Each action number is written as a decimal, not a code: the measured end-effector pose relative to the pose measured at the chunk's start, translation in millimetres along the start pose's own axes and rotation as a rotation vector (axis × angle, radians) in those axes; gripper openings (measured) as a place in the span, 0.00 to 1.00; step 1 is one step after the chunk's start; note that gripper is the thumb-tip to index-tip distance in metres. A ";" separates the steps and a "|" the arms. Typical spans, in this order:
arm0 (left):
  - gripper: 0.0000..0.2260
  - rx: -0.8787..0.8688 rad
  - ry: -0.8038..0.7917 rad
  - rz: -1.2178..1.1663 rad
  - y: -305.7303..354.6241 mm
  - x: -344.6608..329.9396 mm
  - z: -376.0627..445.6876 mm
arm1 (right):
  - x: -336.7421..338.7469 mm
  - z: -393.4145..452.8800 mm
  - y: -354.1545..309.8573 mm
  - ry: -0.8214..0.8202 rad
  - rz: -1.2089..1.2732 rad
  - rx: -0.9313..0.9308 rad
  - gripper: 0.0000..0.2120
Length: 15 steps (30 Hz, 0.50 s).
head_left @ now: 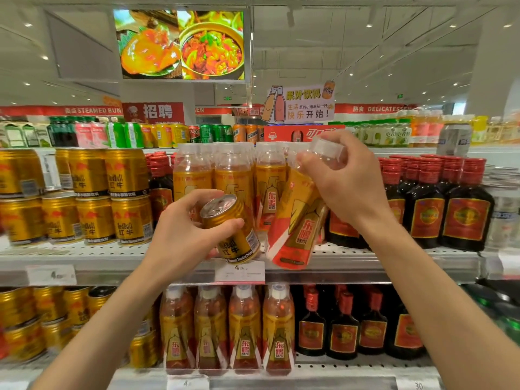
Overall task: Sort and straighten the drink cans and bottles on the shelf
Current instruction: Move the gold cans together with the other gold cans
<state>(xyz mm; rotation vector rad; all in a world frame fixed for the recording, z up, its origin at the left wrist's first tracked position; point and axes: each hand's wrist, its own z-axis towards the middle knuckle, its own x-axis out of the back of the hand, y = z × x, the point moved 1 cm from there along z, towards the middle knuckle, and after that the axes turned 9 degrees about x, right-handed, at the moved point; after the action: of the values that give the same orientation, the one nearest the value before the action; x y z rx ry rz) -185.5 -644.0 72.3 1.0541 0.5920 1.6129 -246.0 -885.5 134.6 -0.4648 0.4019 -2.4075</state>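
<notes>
Gold can stacks (84, 198): at 9 o'clock of the scene, two tiers deep on the shelf (112, 260). The upper tier sits on the rims of the lower; a returning can nudged in carelessly could topple a neighbour off the front edge.

Left hand (180, 235): its grip is wrapped round the gold can (233, 229), thumb across the front, fingers behind.

Gold can: held off the shelf, in front of the bottle row, tilted with its top toward 11 o'clock. It belongs with the stacks to the left, judging by the matching label. The hold sits high on the body, so the can could pivot or slip if swung fast.

Price tag (239, 273): on the shelf lip at 6 o'clock of the can; a dropped can would likely strike here and roll off.

Upright yellow bottles (233, 175): a packed row behind the can; a swing of the can could knock one over.

Leaning bottle (295, 220): tipped steeply, cap toward 1 o'clock, base toward 7 o'clock at the shelf's front edge. Whether the base rests on the shelf cannot be told. If it slides forward, the bottle falls.

Right hand (346, 181): its grip is pinched on the leaning bottle's neck just under the clear cap (327, 149). A hold that high gives little control of the heavy lower end.

Dark bottles (427, 206): at 3 o'clock, close beside the right wrist; an elbow or wrist shift could bump the nearest one.
</notes>
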 end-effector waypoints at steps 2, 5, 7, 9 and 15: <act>0.23 0.009 0.005 0.022 -5.3 6.6 -0.7 | -12.2 10.2 -5.4 0.017 -0.046 0.050 0.18; 0.24 0.011 -0.008 0.031 -9.1 12.4 -1.8 | -36.6 19.1 -6.6 -0.022 -0.168 0.121 0.23; 0.24 0.012 -0.022 0.025 -9.4 14.3 -2.3 | -52.4 20.3 -1.9 -0.064 -0.283 0.174 0.25; 0.24 0.016 -0.037 0.024 -9.2 14.8 -2.2 | -62.2 20.0 1.9 -0.097 -0.382 0.189 0.27; 0.24 0.011 -0.049 0.017 -8.2 11.3 1.4 | -69.1 12.5 12.2 -0.230 -0.490 0.224 0.34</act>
<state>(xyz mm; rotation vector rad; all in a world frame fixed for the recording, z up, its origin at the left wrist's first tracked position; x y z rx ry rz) -180.7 -631.1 70.2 1.1058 0.5611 1.5961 -183.8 -852.0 125.3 -0.8010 -0.0985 -2.7775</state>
